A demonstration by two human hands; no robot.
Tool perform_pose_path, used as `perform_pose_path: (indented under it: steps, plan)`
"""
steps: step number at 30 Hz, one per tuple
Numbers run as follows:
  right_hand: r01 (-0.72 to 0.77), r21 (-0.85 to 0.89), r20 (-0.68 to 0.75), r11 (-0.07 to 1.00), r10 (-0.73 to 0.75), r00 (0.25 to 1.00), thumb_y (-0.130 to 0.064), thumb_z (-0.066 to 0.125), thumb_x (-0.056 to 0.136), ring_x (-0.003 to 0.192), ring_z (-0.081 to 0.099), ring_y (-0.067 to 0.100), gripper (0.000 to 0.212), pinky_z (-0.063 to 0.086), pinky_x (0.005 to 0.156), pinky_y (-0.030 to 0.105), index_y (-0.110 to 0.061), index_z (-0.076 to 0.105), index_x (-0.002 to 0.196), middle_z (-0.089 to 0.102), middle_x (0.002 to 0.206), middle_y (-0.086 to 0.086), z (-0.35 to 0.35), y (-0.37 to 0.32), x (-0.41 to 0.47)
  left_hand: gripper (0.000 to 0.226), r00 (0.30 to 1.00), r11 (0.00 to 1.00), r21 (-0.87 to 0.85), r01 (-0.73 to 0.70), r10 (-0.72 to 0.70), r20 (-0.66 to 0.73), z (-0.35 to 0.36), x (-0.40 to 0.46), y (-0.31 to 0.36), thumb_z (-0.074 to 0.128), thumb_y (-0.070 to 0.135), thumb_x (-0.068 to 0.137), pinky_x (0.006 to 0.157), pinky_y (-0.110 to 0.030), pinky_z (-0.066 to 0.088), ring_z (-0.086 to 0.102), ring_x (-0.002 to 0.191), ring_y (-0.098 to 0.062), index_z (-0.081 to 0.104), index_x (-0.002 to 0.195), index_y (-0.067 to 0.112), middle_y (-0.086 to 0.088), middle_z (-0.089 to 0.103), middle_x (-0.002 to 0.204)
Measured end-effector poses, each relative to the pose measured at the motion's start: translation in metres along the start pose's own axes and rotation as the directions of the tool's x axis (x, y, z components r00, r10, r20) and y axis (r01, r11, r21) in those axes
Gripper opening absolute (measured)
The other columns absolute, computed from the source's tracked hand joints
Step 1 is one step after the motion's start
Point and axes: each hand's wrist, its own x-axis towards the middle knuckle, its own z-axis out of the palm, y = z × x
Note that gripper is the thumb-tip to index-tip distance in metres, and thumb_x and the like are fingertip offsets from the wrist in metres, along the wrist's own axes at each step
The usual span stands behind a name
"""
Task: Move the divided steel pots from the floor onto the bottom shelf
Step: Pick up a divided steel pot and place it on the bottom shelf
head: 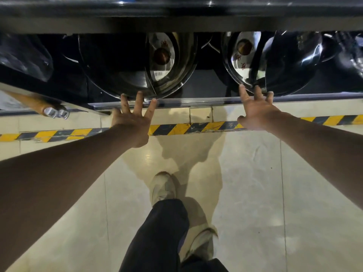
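Note:
Two divided steel pots rest on the bottom shelf (206, 100), each with a curved partition and a label inside. The left pot (137, 63) sits above my left hand (133, 118), whose spread fingertips touch its front rim. The right pot (271, 61) is at my right hand (257, 108), fingers apart and pressed against its near edge. Neither hand grips anything. The upper shelf hides the pots' far sides.
A dark upper shelf (176, 14) overhangs the pots. Plastic-wrapped dark items (25, 54) fill the shelf's left, and more wrapped ware (345, 52) is at the right. A wooden handle with a metal ring (47, 108) juts out at left. Yellow-black tape (176, 129) crosses the tiled floor (255, 193).

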Motion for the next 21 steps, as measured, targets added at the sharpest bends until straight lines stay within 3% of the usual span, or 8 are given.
perform_pose_path:
  steps: [4, 14, 21]
  plan:
    - [0.0, -0.063, -0.003, 0.998, 0.0, 1.0, -0.032, 0.064, 0.087, 0.148, -0.014, 0.052, 0.113, 0.034, 0.106, 0.065, -0.045, -0.032, 0.146, -0.02, 0.166, 0.01, 0.002, 0.031, -0.006, 0.104, 1.0, 1.0, -0.002, -0.006, 0.006, 0.002, -0.004, 0.002, 0.001, 0.053, 0.025, 0.093, 0.114, -0.064, 0.025, -0.015, 0.146, -0.057, -0.033, 0.151, 0.028, -0.016, -0.034, 0.16]
    - [0.028, -0.027, 0.015, 0.999, -0.028, 0.999, -0.027, 0.061, 0.092, 0.149, -0.019, 0.046, 0.109, 0.034, 0.108, 0.062, -0.05, -0.031, 0.145, -0.023, 0.166, 0.005, 0.0, 0.045, -0.01, 0.102, 1.0, 1.0, 0.014, 0.004, -0.004, 0.006, -0.012, 0.0, 0.012, 0.055, 0.032, 0.095, 0.114, -0.059, 0.026, -0.012, 0.145, -0.059, -0.029, 0.153, 0.025, -0.019, -0.027, 0.163]
    - [-0.145, 0.21, -0.058, 0.967, 0.16, 0.985, -0.029, 0.06, 0.091, 0.149, -0.017, 0.045, 0.104, 0.029, 0.113, 0.054, -0.033, -0.022, 0.155, -0.027, 0.162, 0.02, 0.008, 0.051, -0.019, 0.112, 0.989, 1.0, 0.002, 0.013, -0.013, -0.148, 0.006, -0.001, 0.006, 0.055, 0.042, 0.089, 0.116, -0.061, 0.021, -0.004, 0.147, -0.056, -0.04, 0.146, 0.029, -0.02, -0.036, 0.158]
